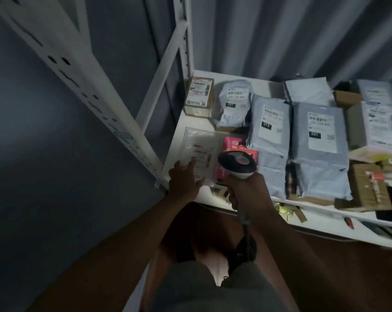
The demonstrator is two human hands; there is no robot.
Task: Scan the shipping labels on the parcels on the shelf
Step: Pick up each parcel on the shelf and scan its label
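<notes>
A white shelf (190,122) holds several parcels. At its front left corner lies a flat clear plastic mailer (200,145) with a label. My left hand (183,179) rests flat on the mailer's near edge, fingers spread. My right hand (246,190) grips a black-and-white barcode scanner (236,163), whose head hangs just right of the mailer, above a pink box (232,143). Behind stand a small brown carton (199,95) and a grey bag labelled 231 (234,102). Two larger grey bags, marked 010 (269,131) and 231 (318,140), lie to the right.
A white perforated shelf upright (114,104) runs diagonally at the left. A corrugated grey wall (280,34) stands behind. Brown cartons (368,188) and more labelled bags (381,118) crowd the right. A lower shelf (325,224) holds small items. The scanner's cable (246,228) hangs down.
</notes>
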